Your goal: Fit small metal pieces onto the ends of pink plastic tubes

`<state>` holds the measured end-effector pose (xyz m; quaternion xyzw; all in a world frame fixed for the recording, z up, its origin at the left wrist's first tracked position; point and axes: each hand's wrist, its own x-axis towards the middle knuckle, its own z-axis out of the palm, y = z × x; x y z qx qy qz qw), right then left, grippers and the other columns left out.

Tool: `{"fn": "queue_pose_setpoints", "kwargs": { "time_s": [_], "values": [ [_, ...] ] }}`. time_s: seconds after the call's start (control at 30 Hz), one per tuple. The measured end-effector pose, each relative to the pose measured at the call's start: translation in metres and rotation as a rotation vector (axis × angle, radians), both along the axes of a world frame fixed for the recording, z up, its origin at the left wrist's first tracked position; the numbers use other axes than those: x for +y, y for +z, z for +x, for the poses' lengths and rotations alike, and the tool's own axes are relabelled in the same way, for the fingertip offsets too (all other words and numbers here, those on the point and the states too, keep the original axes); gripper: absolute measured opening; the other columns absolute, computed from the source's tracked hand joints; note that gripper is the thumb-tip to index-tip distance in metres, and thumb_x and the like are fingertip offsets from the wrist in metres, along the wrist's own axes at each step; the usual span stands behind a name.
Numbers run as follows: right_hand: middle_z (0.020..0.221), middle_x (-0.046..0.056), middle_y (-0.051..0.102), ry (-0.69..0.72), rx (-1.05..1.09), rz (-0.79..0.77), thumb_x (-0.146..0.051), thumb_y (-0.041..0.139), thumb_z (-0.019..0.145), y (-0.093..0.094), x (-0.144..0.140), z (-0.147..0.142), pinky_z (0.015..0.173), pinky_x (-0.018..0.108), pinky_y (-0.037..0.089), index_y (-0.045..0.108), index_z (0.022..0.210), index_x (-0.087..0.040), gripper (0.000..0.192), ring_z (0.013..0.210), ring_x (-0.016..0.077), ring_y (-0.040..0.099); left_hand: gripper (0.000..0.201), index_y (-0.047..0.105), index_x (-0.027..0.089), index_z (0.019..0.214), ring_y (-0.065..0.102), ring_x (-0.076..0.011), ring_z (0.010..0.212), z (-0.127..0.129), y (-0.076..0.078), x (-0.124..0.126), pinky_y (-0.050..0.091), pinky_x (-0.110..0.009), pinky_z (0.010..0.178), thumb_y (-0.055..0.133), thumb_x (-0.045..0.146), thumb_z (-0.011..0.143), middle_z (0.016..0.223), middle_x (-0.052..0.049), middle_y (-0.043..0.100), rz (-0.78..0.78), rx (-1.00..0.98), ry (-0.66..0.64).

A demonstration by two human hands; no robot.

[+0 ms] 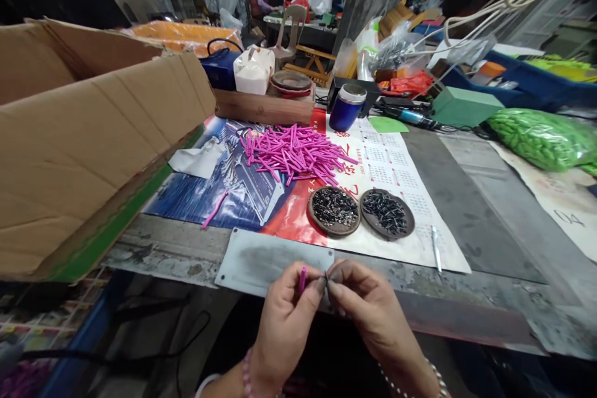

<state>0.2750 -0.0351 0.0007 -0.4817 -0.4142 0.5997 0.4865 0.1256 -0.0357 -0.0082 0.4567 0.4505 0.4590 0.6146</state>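
- Pink plastic is what is pinched in the left hand (pixel 284 317): a short pink tube (pixel 302 278) is held upright between thumb and forefinger, its top end showing above the fingers (pixel 313 289).
- A tiny dark metal part (pixel 326 276) is nipped between thumb and forefinger of the right hand (pixel 368 308), right beside the tube; both hands are closed on their pieces and meet at the fingertips, at the near edge of the counter (pixel 466 211).
- The tube is judged to be very light, slightly flexible and easily crushed; it is best held near the end, with a gentle pinch, so that the bore is kept open.
- The metal part is judged small, stiff and slippery, easily dropped; its exact shape cannot be made out.
- A grey metal plate (pixel 265 258) is laid on the counter just beyond the hands.
- Two round dishes are set further out: the left dish (pixel 334 210) is filled with shiny dark parts, the right dish (pixel 387 214) with darker ones.
- A heap of pink tubes (pixel 296 152) is spread behind the dishes on a printed calendar sheet (pixel 396 168); one stray tube (pixel 214 209) is seen to the left.
- A cardboard box (pixel 84 130) is stood at the far left, and a blue cup (pixel 347 107) beyond the heap.
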Motion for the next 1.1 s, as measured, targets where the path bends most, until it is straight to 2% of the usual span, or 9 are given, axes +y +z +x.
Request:
{"fn": "queue_pose_setpoints", "kwargs": {
  "time_s": [0.17, 0.27, 0.4, 0.47, 0.6, 0.73, 0.83, 0.97, 1.1],
  "values": [
    [0.073, 0.000, 0.058, -0.007, -0.135, 0.139, -0.039, 0.075, 0.087, 0.001, -0.007, -0.001, 0.056, 0.021, 0.047, 0.062, 0.075, -0.019, 0.027, 0.063, 0.0119, 0.052, 0.023, 0.063, 0.017, 0.084, 0.045, -0.0100, 0.063, -0.001, 0.001, -0.001, 0.039, -0.018, 0.059, 0.060, 0.034, 0.100, 0.072, 0.003, 0.056, 0.036, 0.033, -0.012],
    [0.091, 0.003, 0.065, -0.063, -0.332, 0.357, -0.028, 0.069, 0.093, 0.001, -0.013, 0.004, 0.066, 0.023, 0.055, 0.067, 0.100, -0.023, 0.009, 0.075, 0.0145, 0.062, 0.028, 0.061, 0.017, 0.088, 0.034, -0.0075, 0.054, -0.002, -0.001, -0.002, 0.031, -0.018, 0.050, 0.060, 0.043, 0.099, 0.066, 0.006, 0.046, -0.076, -0.067, -0.064],
    [0.123, 0.010, 0.063, -0.043, -0.759, 0.710, -0.016, 0.067, 0.093, 0.005, -0.017, 0.015, 0.092, 0.033, 0.056, 0.064, 0.124, -0.028, 0.033, 0.110, 0.0214, 0.064, 0.037, 0.058, 0.017, 0.084, 0.028, -0.0055, 0.048, -0.002, 0.002, -0.001, 0.023, -0.017, 0.044, 0.069, 0.051, 0.092, 0.061, 0.009, 0.039, -0.245, -0.242, -0.138],
    [0.122, 0.010, 0.065, -0.006, -0.908, 0.843, -0.011, 0.065, 0.093, 0.010, -0.016, 0.018, 0.097, 0.036, 0.053, 0.067, 0.120, -0.026, 0.030, 0.114, 0.0226, 0.061, 0.039, 0.057, 0.017, 0.082, 0.028, -0.0046, 0.048, -0.001, 0.006, 0.000, 0.022, -0.017, 0.043, 0.073, 0.052, 0.088, 0.062, 0.009, 0.041, -0.303, -0.309, -0.164],
    [0.106, 0.008, 0.073, -0.001, -1.016, 0.967, -0.006, 0.060, 0.094, 0.017, -0.014, 0.015, 0.096, 0.040, 0.049, 0.069, 0.111, -0.023, 0.025, 0.100, 0.0219, 0.065, 0.038, 0.056, 0.015, 0.079, 0.026, -0.0028, 0.046, 0.000, 0.014, 0.003, 0.020, -0.017, 0.042, 0.077, 0.046, 0.085, 0.062, 0.009, 0.043, -0.366, -0.372, -0.206],
    [0.094, 0.004, 0.075, 0.017, -1.042, 0.952, -0.003, 0.056, 0.093, 0.014, -0.015, 0.011, 0.097, 0.043, 0.046, 0.066, 0.109, -0.023, 0.027, 0.088, 0.0205, 0.067, 0.037, 0.058, 0.015, 0.078, 0.027, -0.0022, 0.043, -0.002, 0.014, 0.002, 0.017, -0.018, 0.041, 0.076, 0.046, 0.084, 0.062, 0.007, 0.046, -0.424, -0.375, -0.231],
    [0.090, 0.003, 0.072, -0.004, -0.953, 0.855, -0.006, 0.057, 0.094, 0.012, -0.017, 0.011, 0.089, 0.036, 0.050, 0.064, 0.102, -0.023, 0.020, 0.084, 0.0187, 0.066, 0.037, 0.059, 0.015, 0.087, 0.030, -0.0030, 0.044, -0.008, 0.014, -0.002, 0.019, -0.019, 0.042, 0.068, 0.051, 0.090, 0.069, 0.005, 0.052, -0.386, -0.302, -0.292],
    [0.091, 0.002, 0.067, -0.030, -0.738, 0.594, -0.015, 0.054, 0.099, 0.018, -0.019, 0.016, 0.073, 0.023, 0.053, 0.062, 0.099, -0.025, 0.013, 0.084, 0.0162, 0.066, 0.031, 0.056, 0.019, 0.104, 0.045, -0.0097, 0.057, -0.018, 0.022, -0.007, 0.036, -0.022, 0.054, 0.047, 0.049, 0.103, 0.079, 0.001, 0.057, -0.092, 0.005, -0.401],
    [0.090, 0.002, 0.065, 0.067, -0.587, 0.432, -0.023, 0.051, 0.103, 0.027, -0.019, 0.019, 0.068, 0.021, 0.052, 0.062, 0.095, -0.025, 0.013, 0.082, 0.0157, 0.065, 0.023, 0.054, 0.022, 0.092, 0.057, -0.0161, 0.070, -0.024, 0.032, -0.010, 0.040, -0.028, 0.067, 0.040, 0.034, 0.106, 0.078, -0.001, 0.060, 0.213, 0.414, -0.407]
  ]
}}
